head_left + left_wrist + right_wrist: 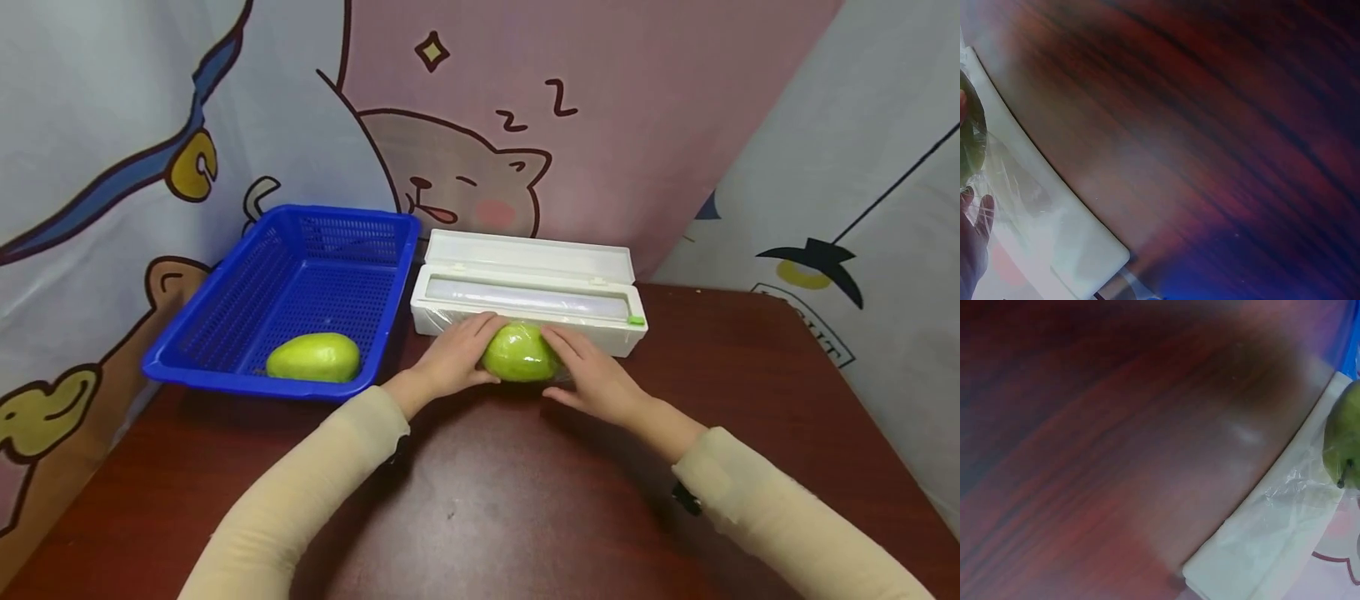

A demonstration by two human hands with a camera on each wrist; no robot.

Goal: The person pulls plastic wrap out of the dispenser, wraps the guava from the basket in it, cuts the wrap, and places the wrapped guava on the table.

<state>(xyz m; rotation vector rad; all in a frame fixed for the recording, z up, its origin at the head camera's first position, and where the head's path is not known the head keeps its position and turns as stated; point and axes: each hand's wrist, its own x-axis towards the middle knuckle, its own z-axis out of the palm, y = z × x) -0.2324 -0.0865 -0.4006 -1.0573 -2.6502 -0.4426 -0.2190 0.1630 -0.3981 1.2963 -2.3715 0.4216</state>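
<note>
In the head view a green mango (520,353), covered in shiny cling film, is held between both hands at the front of a white cling film dispenser (600,335). My left hand (459,354) grips its left side, fingers on top and thumb low. Around its right end curves my right hand (600,379), the thumb lower down. Film stretches from the mango along the dispenser's front, wrinkled in both wrist views. The right wrist view catches the mango (1344,444) with its short dark stem. A clear film roll (525,297) lies inside the dispenser, whose lid (528,254) stands raised.
To the left stands a blue plastic basket (408,275) with a second green mango (313,357) near its front wall. A small green piece (636,320) sits at the dispenser's right end. Printed cloth (645,108) hangs behind the dark red wooden table (480,508).
</note>
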